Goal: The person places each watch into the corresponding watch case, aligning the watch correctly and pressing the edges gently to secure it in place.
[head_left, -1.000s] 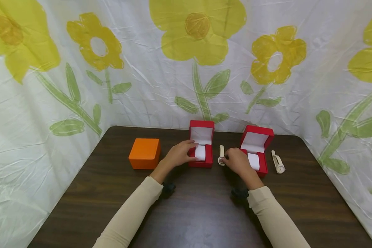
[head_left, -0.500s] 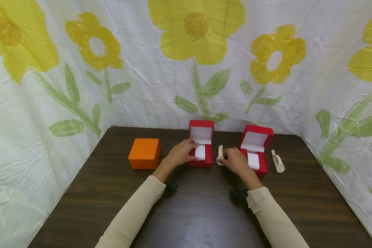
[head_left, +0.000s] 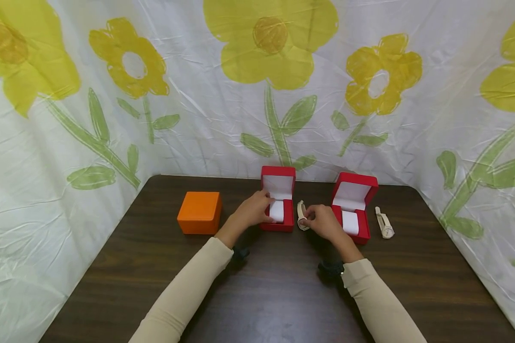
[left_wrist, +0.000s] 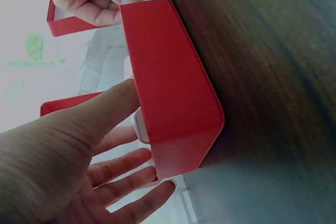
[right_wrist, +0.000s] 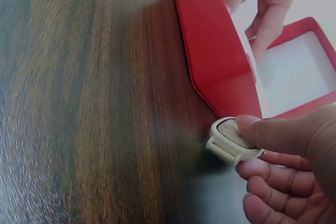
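Observation:
In the head view my left hand (head_left: 252, 209) reaches over the side of the left open red watch box (head_left: 288, 221). Its thumb and index finger reach in around the white cushion (head_left: 276, 211); the left wrist view shows the other fingers (left_wrist: 142, 203) spread loosely outside. Just right of that box, my right hand (head_left: 324, 222) pinches a cream wristwatch (head_left: 301, 216) by its case. In the right wrist view the thumb lies over the watch face (right_wrist: 231, 128), fingers beneath. How firmly the left fingertips press is hidden by the box front.
A second open red watch box (head_left: 362, 228) with a white cushion stands beyond my right hand. Another cream wristwatch (head_left: 385, 226) lies to its right. An orange box (head_left: 199, 212) sits left on the dark wooden table (head_left: 266, 295). A flowered curtain (head_left: 189, 119) hangs behind.
The watch by my right hand has tilted and shifted slightly left toward the left red box, now pinched at its case. My left hand has stayed at the box, shifting only slightly.

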A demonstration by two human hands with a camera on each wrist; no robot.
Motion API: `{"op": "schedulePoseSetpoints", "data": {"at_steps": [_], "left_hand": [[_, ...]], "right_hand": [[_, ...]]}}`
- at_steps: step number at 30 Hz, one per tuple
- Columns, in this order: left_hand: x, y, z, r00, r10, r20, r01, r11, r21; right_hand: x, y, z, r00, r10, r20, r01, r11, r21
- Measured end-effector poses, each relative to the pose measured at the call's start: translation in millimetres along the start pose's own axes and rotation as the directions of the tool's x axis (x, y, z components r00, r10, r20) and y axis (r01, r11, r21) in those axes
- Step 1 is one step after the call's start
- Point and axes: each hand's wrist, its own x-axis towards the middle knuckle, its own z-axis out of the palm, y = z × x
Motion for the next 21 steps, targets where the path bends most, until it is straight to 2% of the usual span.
{"op": "schedulePoseSetpoints", "data": {"at_steps": [12, 21], "left_hand": [[5.3, 2.9, -2.7, 1.000, 0.000, 0.024, -0.001, 0.999, 0.045], [8.0, 5.4, -5.0, 0.999, -0.011, 0.048, 0.007, 0.996, 0.089]], "right_hand": [[-1.0, -0.5, -2.3, 0.998, 0.061, 0.032, -0.064, 0.990, 0.126], [-1.4, -10.3, -7.5, 0.999, 0.034, -0.021, -0.029, 0.976, 0.217]]}}
